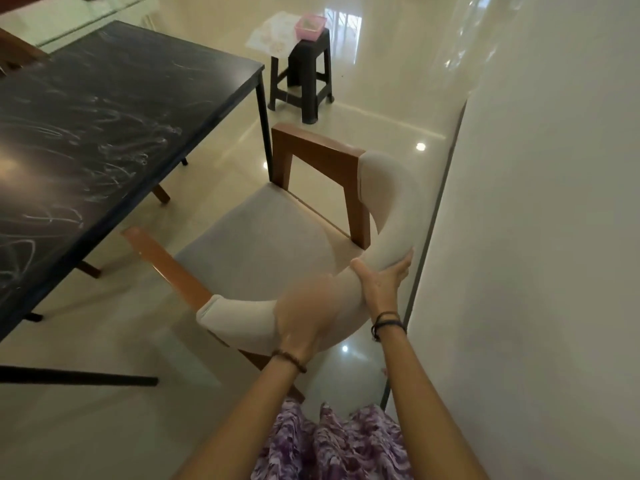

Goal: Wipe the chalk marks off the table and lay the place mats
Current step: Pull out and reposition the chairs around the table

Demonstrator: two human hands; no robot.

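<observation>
A dark table (pixel 114 109) fills the left, its top covered with white chalk scribbles (pixel 114 168). A wooden armchair (pixel 263 244) with a pale padded curved back stands beside it, pulled away from the table. My right hand (pixel 381 282) grips the padded backrest (pixel 384 202) near its right bend, thumb on the inner side. My left hand (pixel 304 313) is motion-blurred and lies against the backrest's lower curve; its grip is unclear. Pale place mats (pixel 273 36) lie on the floor at the back beside a stool.
A dark plastic stool (pixel 304 77) stands at the back with a pink basket (pixel 310 27) on top. A white wall (pixel 536 237) runs close along the right of the chair. The glossy cream floor (pixel 104 341) spreads around.
</observation>
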